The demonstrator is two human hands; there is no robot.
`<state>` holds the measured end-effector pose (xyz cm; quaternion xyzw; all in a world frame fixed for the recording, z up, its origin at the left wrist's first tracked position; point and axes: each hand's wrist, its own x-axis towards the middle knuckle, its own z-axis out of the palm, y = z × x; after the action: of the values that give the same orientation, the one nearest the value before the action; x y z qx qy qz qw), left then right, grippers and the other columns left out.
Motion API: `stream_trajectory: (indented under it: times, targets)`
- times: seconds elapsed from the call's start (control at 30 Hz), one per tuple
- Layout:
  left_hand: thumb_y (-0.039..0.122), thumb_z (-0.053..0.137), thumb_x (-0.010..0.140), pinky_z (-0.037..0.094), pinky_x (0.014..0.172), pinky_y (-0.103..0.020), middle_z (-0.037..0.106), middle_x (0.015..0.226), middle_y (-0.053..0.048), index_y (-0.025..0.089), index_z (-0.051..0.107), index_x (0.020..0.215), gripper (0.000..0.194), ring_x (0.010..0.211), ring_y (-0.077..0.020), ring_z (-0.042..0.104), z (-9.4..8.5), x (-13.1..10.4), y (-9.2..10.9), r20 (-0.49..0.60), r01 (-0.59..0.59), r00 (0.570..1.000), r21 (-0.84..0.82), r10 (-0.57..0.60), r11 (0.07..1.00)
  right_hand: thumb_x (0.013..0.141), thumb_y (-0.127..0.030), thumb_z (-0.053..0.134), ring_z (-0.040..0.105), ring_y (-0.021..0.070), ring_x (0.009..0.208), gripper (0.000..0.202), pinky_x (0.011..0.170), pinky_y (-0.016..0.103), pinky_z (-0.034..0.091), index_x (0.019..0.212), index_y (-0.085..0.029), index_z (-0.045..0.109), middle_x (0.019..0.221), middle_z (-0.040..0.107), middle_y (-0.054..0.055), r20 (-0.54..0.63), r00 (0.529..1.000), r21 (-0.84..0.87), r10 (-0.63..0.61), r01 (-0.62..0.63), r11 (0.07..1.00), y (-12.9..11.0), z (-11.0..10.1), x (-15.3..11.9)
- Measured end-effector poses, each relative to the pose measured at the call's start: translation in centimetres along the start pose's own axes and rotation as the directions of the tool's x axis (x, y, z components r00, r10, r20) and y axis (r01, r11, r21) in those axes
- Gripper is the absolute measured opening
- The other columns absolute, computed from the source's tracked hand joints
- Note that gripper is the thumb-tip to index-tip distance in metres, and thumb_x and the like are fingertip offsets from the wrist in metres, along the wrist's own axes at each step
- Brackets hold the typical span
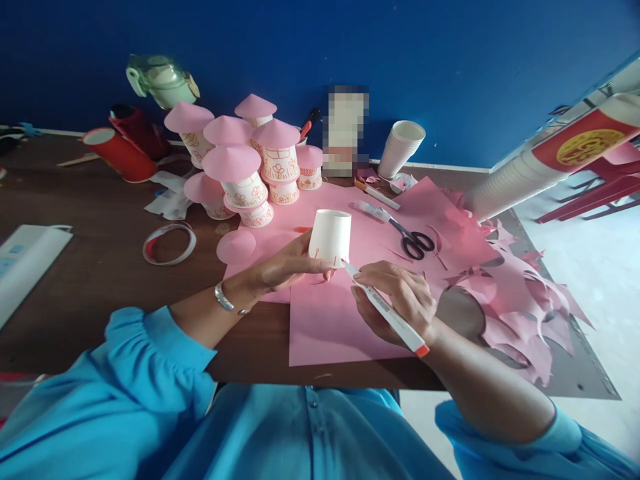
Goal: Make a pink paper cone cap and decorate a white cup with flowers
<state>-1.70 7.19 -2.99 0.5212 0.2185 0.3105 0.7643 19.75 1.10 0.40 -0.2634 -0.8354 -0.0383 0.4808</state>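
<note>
In my left hand (293, 260) is a white paper cup (331, 233), gripped near its lower edge, with a few small red marks drawn along that edge. My right hand (397, 297) is closed round a white marker (393, 317) with an orange-red end; its tip meets the cup's lower right side. Both hands are above pink paper sheets (330, 333) on the brown table. Behind the cup, to the left, stand several decorated paper cups with pink cone roofs (231, 163), some stacked on others. A loose pink cone (236, 247) lies left of my left hand.
Black-handled scissors (417, 243) and a capped pen (370, 210) lie right of the cup. Cut pink scraps (520, 300) cover the right side. Paper cups (400, 150) are stacked by the blue wall. A tape roll (169, 244) and red cans (120, 155) are at left.
</note>
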Motion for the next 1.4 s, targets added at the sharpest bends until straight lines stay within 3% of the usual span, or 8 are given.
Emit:
stream_trajectory:
  times: [0.37, 1.4]
  targets:
    - [0.035, 0.081, 0.081, 0.051, 0.076, -0.033, 0.065, 0.096, -0.006, 0.019, 0.063, 0.110, 0.038, 0.087, -0.0191, 0.060, -0.03, -0.25, 0.11, -0.006, 0.064, 0.998, 0.075, -0.064, 0.995, 0.090, -0.006, 0.066, 0.074, 0.0176, 0.069, 0.022, 0.064, 0.028, 0.064, 0.109, -0.014, 0.060, 0.081, 0.074, 0.008, 0.056, 0.998, 0.016, -0.004, 0.003, 1.000, 0.16, 0.13, -0.24]
    - [0.036, 0.081, 0.082, 0.050, 0.077, -0.034, 0.066, 0.099, -0.006, 0.018, 0.060, 0.112, 0.041, 0.088, -0.0194, 0.062, 0.12, -0.31, 0.23, -0.014, 0.064, 0.998, 0.104, -0.063, 0.993, 0.093, -0.010, 0.064, 0.074, 0.0161, 0.067, 0.018, 0.063, 0.027, 0.063, 0.108, -0.017, 0.058, 0.079, 0.074, 0.005, 0.060, 0.998, -0.042, 0.024, -0.021, 0.999, 0.09, 0.25, -0.20]
